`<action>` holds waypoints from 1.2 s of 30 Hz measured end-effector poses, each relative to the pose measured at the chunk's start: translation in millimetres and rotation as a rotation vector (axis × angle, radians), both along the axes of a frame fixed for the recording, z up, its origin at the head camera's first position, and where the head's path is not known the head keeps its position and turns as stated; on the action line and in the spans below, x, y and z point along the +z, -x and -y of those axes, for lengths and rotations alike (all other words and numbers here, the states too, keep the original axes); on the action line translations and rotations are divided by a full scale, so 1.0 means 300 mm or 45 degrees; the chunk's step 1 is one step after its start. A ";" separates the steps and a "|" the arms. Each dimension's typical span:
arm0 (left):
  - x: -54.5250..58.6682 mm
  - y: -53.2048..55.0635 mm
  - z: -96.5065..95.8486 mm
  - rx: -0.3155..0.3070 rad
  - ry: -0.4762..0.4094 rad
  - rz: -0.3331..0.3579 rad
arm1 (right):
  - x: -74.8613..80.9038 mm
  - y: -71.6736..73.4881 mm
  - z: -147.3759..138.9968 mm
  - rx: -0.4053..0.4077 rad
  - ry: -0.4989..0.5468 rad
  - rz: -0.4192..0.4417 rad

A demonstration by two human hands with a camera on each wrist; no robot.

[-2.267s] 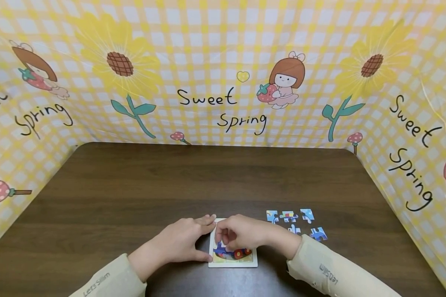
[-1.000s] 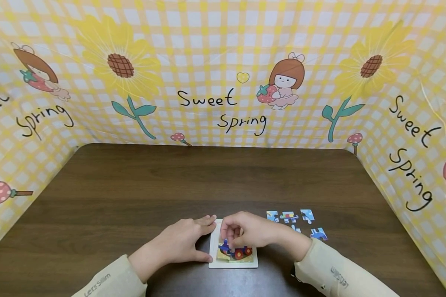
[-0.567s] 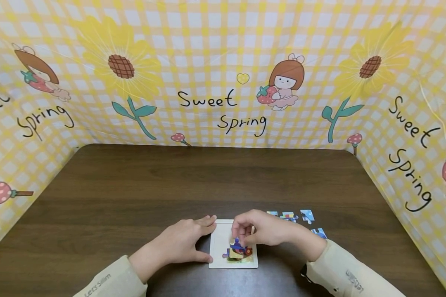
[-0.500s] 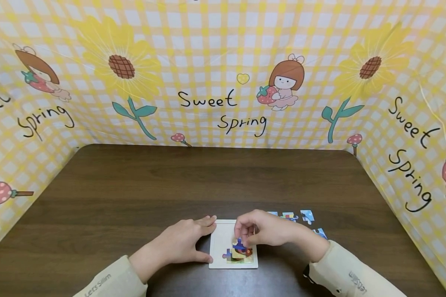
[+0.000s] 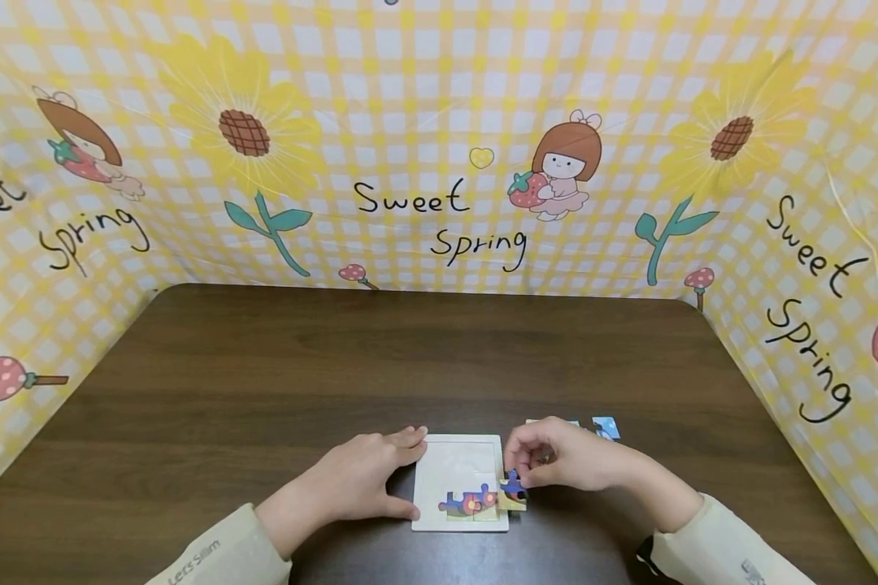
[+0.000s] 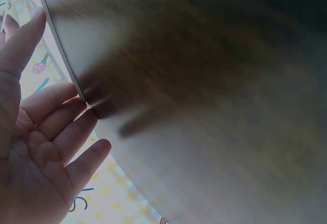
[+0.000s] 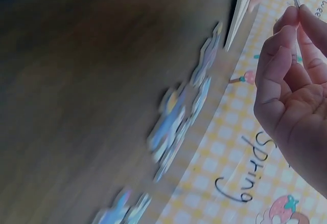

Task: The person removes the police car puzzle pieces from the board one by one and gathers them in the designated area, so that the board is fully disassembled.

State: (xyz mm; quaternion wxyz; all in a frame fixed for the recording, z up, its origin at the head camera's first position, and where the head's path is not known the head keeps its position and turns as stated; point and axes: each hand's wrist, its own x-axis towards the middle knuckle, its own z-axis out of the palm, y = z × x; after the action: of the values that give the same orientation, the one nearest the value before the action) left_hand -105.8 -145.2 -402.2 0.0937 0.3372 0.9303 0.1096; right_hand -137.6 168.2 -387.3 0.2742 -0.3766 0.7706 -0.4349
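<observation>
My left hand (image 5: 358, 479) rests along the left side of a small white-framed puzzle board (image 5: 457, 526), thumb by the near corner and fingers by the far one. The left wrist view shows the fingertips right at the board's rim (image 6: 64, 60). Two joined puzzle pieces (image 5: 471, 505) with a red-and-yellow wheel and blue parts lie in the board's lower right. Between thumb and fingers my right hand (image 5: 574, 455) pinches a blue-and-yellow puzzle piece (image 5: 514, 494), which overlaps the board's right edge in the head view. The right wrist view shows this held piece edge-on.
Loose puzzle pieces (image 5: 606, 427) lie on the brown table (image 5: 410, 349) to the right, partly hidden behind the right hand; several show in the right wrist view as blue pieces (image 7: 171, 121). A yellow checked cloth (image 5: 410, 106) stands around the table's back and sides.
My right hand has carried the pinched puzzle piece from the board's left part rightward to its right edge, uncovering the joined pieces. The left hand has stayed in place.
</observation>
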 end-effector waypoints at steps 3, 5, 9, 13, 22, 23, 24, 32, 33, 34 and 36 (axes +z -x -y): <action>-0.001 -0.002 -0.001 -0.004 0.004 0.001 | -0.004 -0.008 -0.033 -0.010 0.023 0.012; 0.000 -0.004 -0.002 -0.003 0.004 0.004 | -0.005 -0.013 -0.054 -0.020 0.028 0.008; -0.003 -0.006 -0.003 -0.004 0.000 0.005 | -0.010 -0.018 -0.097 -0.037 0.009 -0.010; -0.010 -0.004 -0.002 -0.007 -0.002 0.001 | -0.022 -0.018 -0.129 -0.046 -0.012 -0.048; -0.011 0.001 0.000 -0.002 -0.007 0.022 | -0.041 -0.022 -0.154 -0.051 -0.035 0.073; -0.010 0.001 0.000 -0.002 -0.007 0.024 | -0.043 -0.023 -0.154 -0.050 -0.041 0.076; -0.010 0.001 0.000 -0.001 -0.007 0.024 | -0.044 -0.024 -0.154 -0.048 -0.047 0.077; -0.006 0.004 0.002 -0.004 0.005 0.018 | -0.039 -0.027 -0.140 -0.051 -0.102 0.028; -0.006 0.004 0.002 -0.005 0.006 0.017 | -0.037 -0.028 -0.139 -0.056 -0.111 0.025; -0.006 0.004 0.002 -0.006 0.007 0.017 | -0.035 -0.028 -0.140 -0.061 -0.119 0.019; -0.006 0.004 0.002 -0.007 0.007 0.020 | -0.033 -0.028 -0.141 -0.078 -0.138 0.001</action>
State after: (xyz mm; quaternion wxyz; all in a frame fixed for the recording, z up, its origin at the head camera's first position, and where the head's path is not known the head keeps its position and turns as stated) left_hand -106.9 -145.8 -403.9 0.1022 0.3388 0.9289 0.1093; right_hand -129.3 210.6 -397.2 0.2812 -0.3371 0.8041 -0.4009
